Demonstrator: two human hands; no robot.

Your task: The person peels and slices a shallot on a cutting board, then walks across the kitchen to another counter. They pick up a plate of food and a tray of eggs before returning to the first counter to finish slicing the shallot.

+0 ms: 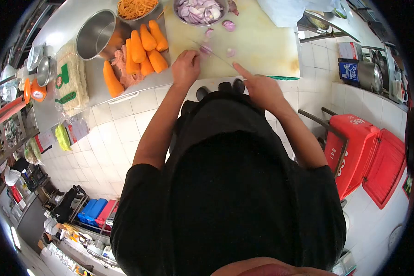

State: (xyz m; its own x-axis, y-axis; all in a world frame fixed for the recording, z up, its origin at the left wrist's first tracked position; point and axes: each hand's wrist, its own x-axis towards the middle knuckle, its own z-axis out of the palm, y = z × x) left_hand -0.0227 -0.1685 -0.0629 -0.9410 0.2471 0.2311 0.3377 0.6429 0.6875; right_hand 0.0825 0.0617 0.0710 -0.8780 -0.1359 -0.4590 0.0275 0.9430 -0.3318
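Note:
My right hand (258, 87) grips a kitchen knife (218, 56), index finger stretched along it. The thin blade slants up and left across the pale cutting board (262, 50). At the board's left edge, my left hand (186, 68) is closed, its fingers curled in; anything inside them is hidden. A purple onion piece (205, 48) lies by the blade, close to the left hand. Another onion piece (230, 52) sits to the right of the blade. Farther back stands a metal bowl (225, 14) of sliced purple onion (198, 10), with loose onion (229, 25) beside it.
Left of the board are several peeled carrots (136, 47), pinkish raw meat (122, 66), an empty steel pot (101, 34) and shredded carrot (135, 7). A noodle pack (71, 80) lies farther left. A white plastic bag (283, 11) covers the back right. Red bins (352, 147) stand right.

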